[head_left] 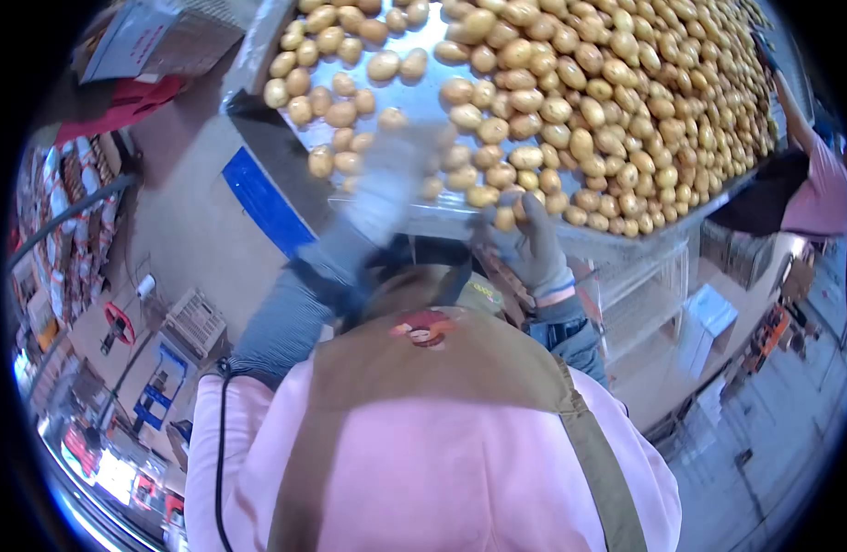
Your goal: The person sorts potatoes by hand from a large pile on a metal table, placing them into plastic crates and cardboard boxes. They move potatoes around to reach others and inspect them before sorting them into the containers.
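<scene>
A broad heap of yellow-brown potatoes (616, 101) covers the metal sorting table (400, 87) in front of me. My left hand (391, 179), in a pale glove, is smeared by motion over the table's near left part, so its fingers cannot be made out. At the near edge, my right hand (529, 248), in a grey glove, has thumb and fingers curled around a potato (505, 219). Loose potatoes (340, 115) lie scattered to the left, with bare metal showing between them.
Another person (814, 179) in pink reaches toward the heap from the right. A cardboard box (156, 41) stands at upper left, and filled sacks (69, 221) are stacked below it. A plastic crate (195, 322) and a light blue box (708, 317) stand on the floor.
</scene>
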Demonstrator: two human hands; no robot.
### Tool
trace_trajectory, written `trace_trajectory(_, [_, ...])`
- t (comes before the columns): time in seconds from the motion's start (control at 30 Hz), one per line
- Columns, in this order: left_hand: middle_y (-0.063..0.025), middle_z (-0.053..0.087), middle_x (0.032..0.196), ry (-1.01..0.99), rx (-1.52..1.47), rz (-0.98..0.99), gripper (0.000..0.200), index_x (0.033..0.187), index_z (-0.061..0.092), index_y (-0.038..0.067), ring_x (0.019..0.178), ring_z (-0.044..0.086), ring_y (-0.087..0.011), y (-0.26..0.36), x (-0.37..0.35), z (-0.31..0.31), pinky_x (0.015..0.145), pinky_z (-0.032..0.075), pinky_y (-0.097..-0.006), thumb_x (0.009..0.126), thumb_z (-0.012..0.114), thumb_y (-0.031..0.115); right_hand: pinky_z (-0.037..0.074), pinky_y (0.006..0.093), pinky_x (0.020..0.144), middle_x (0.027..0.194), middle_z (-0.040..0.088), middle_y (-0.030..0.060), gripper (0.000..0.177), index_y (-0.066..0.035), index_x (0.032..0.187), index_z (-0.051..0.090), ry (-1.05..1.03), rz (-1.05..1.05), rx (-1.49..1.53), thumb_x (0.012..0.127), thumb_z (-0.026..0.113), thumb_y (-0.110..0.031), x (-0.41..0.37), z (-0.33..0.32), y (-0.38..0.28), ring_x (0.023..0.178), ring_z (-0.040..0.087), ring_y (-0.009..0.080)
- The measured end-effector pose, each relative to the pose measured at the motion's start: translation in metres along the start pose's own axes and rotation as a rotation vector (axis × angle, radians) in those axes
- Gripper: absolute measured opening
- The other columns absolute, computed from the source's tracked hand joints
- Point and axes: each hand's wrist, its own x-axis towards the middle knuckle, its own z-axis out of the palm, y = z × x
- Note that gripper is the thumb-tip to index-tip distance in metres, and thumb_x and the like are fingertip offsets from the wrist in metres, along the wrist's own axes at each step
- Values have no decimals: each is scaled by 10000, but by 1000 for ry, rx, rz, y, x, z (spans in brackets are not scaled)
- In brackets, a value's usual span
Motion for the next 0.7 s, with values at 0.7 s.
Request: trace_trajectory(0.7, [-128, 697, 861, -279, 495, -21, 278, 1082, 703, 98, 814, 678, -302, -16, -63, 30, 696, 520, -463, 987, 589, 333, 542, 377, 952, 1041, 642, 105, 392, -17, 1208, 595, 522, 335, -50, 984, 628, -337, -209, -173, 93, 948, 665, 253])
